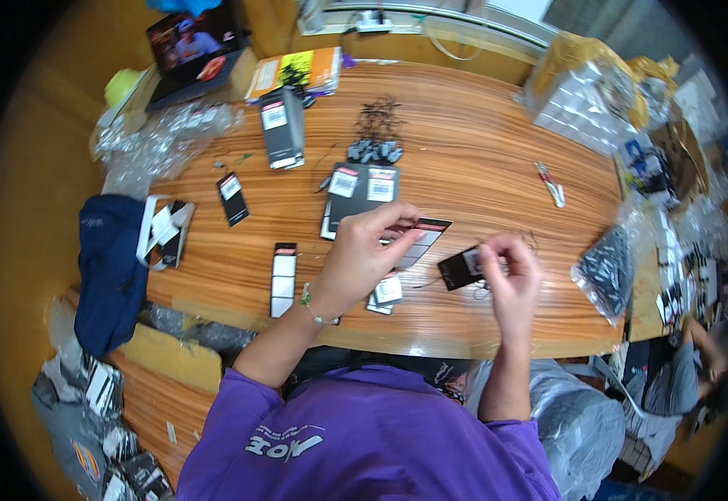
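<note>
My left hand (370,249) pinches a hang tag (425,242) by its left side; the tag is dark at the top with white panels below. To the right, my right hand (512,275) has its fingers closed at the right end of a black hang tag (459,270), with thin dark cord around it. Just beyond my left hand stand two stacks of dark tags (356,200) with white labels on top. Under my left wrist lies a small pile of white-labelled tags (387,290), partly covered. A single tag with white panels (283,280) lies left of my forearm.
Small grey pieces (374,151) and a heap of dark cords (379,118) lie behind the stacks. Farther left are a taller tag stack (281,129) and a lone black tag (232,199). Red-handled snips (551,185) and a bag of dark pieces (608,269) lie right.
</note>
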Tool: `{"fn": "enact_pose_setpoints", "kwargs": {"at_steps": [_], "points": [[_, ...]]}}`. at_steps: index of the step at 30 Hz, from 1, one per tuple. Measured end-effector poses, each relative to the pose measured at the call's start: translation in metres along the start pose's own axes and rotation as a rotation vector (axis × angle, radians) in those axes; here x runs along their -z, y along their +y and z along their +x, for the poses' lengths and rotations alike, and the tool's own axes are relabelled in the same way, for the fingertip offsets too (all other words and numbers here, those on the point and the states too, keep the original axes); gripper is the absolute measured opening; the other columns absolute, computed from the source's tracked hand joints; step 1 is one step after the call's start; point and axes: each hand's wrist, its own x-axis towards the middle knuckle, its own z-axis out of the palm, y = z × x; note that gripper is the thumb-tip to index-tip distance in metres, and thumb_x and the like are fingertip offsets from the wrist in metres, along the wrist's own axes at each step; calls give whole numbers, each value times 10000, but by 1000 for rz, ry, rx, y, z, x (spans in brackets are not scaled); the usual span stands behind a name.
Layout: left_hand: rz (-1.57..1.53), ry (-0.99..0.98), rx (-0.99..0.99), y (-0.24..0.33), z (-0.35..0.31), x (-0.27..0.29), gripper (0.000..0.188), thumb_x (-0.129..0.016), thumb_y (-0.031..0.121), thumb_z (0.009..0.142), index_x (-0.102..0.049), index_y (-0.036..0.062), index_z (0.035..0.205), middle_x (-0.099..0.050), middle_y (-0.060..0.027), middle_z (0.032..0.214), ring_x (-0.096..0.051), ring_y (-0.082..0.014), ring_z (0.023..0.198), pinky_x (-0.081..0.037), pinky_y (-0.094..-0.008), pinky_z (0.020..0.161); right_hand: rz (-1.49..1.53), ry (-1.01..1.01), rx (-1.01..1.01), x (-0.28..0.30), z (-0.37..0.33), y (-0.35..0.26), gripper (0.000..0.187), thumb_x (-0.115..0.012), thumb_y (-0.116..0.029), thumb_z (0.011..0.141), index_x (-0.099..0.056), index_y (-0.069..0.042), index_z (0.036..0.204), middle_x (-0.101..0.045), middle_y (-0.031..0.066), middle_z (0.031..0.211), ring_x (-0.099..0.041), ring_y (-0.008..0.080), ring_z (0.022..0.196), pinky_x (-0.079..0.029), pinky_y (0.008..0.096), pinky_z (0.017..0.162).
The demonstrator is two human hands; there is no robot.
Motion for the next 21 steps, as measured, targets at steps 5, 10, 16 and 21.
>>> {"fn": "enact_pose_setpoints", "kwargs": {"at_steps": [5, 10, 16, 21], "points": [[26, -51, -90, 19, 8, -32, 206, -636, -18, 762, -633, -8, 968, -661, -95, 892, -647, -145, 775, -531, -244, 690, -95, 27, 50, -5, 4, -16, 55, -624, 0, 746, -576, 26, 752, -564, 81, 659, -523, 149, 564, -420, 257, 524], [61, -91, -153, 19, 6, -36, 190, -616, -2, 783, -636, -3, 972, -656, -108, 893, -640, -166, 779, -527, -262, 667, -102, 40, 82, 0, 4, -15, 61, -619, -5, 754, -570, 31, 759, -567, 81, 663, -517, 146, 561, -422, 259, 529], [3, -117, -84, 21, 5, -34, 179, -624, -25, 771, -643, -21, 949, -653, -114, 883, -638, -151, 773, -529, -244, 676, 84, 69, -42, -6, -1, -6, 66, -608, -13, 782, -566, 29, 754, -557, 51, 660, -500, 101, 591, -408, 231, 544], [72, -134, -169, 19, 7, -33, 155, -635, -18, 764, -652, -22, 918, -662, -116, 853, -640, -159, 744, -520, -246, 648, 448, 48, -253, -10, -3, -8, 57, -619, -23, 805, -570, 5, 796, -549, -2, 683, -477, 44, 624, -390, 190, 559]]}}
